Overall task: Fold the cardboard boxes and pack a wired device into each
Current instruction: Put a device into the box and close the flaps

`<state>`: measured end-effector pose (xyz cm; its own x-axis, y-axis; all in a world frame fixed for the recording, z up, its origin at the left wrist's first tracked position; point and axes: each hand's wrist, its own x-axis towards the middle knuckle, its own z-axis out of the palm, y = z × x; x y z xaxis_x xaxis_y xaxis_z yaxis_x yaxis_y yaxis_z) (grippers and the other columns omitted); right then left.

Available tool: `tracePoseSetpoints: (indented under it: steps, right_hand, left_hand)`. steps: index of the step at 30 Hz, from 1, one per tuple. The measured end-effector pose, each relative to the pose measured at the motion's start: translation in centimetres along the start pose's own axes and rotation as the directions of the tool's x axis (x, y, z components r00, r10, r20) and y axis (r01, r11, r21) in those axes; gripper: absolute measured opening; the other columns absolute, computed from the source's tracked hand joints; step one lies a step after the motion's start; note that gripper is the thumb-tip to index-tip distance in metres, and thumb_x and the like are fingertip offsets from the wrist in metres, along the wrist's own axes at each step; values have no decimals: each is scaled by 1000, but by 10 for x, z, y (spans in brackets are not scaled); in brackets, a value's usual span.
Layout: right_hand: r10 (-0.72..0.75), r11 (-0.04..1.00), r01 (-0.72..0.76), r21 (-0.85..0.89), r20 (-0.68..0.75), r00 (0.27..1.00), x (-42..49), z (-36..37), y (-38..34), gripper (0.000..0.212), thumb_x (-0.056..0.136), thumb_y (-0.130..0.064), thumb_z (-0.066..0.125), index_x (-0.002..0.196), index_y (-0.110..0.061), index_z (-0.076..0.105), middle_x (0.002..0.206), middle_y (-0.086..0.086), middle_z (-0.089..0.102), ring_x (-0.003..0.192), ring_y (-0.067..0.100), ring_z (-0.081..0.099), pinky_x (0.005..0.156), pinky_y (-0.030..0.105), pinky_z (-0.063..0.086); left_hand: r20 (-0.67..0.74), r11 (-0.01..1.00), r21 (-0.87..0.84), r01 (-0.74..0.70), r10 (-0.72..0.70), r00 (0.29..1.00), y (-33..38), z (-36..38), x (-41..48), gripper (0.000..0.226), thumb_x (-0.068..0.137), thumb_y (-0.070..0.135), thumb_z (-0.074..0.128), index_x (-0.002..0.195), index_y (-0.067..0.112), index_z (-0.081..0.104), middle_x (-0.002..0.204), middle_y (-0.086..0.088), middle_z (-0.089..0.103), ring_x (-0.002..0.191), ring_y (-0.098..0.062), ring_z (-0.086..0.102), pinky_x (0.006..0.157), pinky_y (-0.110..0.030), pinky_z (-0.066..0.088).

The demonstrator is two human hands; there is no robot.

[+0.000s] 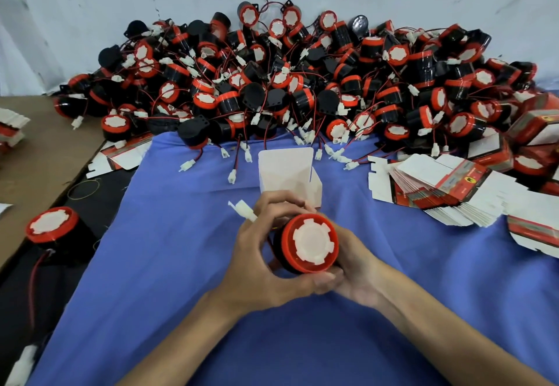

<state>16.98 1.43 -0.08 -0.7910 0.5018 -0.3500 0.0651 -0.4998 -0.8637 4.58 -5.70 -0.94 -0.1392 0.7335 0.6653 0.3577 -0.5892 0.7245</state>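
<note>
Fingers [278, 201] of left hand [257, 258] and right hand [357, 276] are curled round black-and-red cylindrical wired device [308, 243], held near open white cardboard box [290, 173]; white plastic connector [245, 208] is probably best tucked in first

The held device [308, 243] has a red rim, white notched face and black body; its connector [243, 208] is white. The pile of devices [287, 83] repeats red, white and black, threaded with red and black wires. The open box [287, 173] is plain white inside. The stack of flat boxes [438, 186] has white backs and red print with grey bands (one small yellow badge). The cloth [181, 264] is solid blue, the cardboard sheet [36, 155] brown.
</note>
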Motion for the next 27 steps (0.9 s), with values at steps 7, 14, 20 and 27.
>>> tracePoseSetpoints:
  steps: [7, 14, 20, 27]
  right_hand:
    - [81, 995, -79, -54, 40, 996, 4, -9, -2, 52, 40, -74, 80, 69, -31, 71, 91, 3, 42, 83, 12, 20, 66, 27, 15]
    - [-161, 962, 140, -236, -72, 984, 6, -4, 3, 75, 52, -95, 42, 83, -35, 75, 98, 9, 66, 93, 30, 63, 71, 28, 44]
    - [-731, 519, 641, -565, 94, 675, 7, -8, 5, 104, 55, -88, 57, 136, -27, 32, 126, 5, 47, 116, 11, 53, 92, 23, 48]
    - [-591, 185, 649, -738, 444, 674, 4, -19, -1, 115, 44, -48, 89, 144, -27, 34, 147, -2, 38, 136, 13, 39, 109, 36, 38]
  left_hand:
    - [23, 997, -47, 61, -60, 998, -5, 6, -3, 54, 60, 29, 83, 106, 19, 56, 124, -7, 52, 115, -22, 58, 92, -29, 48]
    - [-78, 989, -63, 133, -138, 987, -4, 6, -2, 51, 55, 27, 83, 98, 22, 55, 105, 13, 66, 97, -7, 65, 80, -18, 50]
    - [-104, 980, -52, 194, -198, 975, -9, 0, 0, 52, 55, 29, 84, 97, 25, 54, 97, 20, 68, 88, -1, 66, 73, -12, 49]
    - [364, 919, -1, 394, -367, 856, -14, -11, 5, 64, 54, 3, 86, 110, 18, 58, 106, 12, 68, 102, -7, 66, 84, -17, 49]
